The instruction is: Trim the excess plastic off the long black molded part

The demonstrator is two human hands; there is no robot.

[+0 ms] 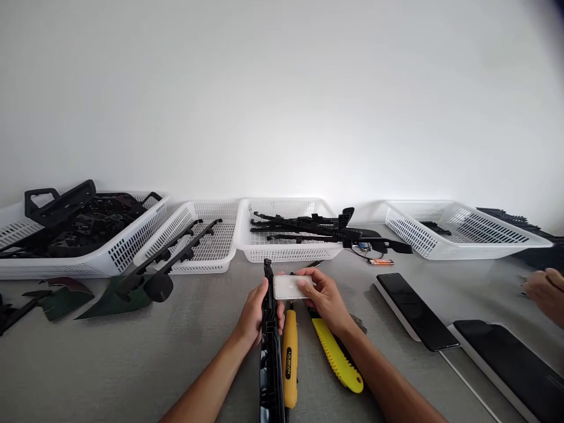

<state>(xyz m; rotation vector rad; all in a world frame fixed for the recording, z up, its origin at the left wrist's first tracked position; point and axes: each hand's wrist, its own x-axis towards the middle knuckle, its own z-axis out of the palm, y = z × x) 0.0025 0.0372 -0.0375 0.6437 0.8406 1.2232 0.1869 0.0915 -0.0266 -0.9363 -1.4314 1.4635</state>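
Observation:
My left hand (252,314) is wrapped round a long black plastic trim piece (269,346), which stretches from the fingers down to the bottom of the view. Thumb on top, my right hand (325,298) grips a flat white rectangular piece (288,287) with rounded corners. The left end of this piece is against or very close to the trim. Just right of the trim lies a yellow-handled tool (289,358), its tip partly hidden. Under my right forearm is a yellow utility knife (337,352).
White baskets (291,255) with black plastic parts line the wall. Trim pieces (170,264) overhang one basket. Two dark phone-like devices (414,308) and a white cable (469,385) lie at right. Green sheets (117,302) lie left. Another person's hand (546,294) is at the right edge.

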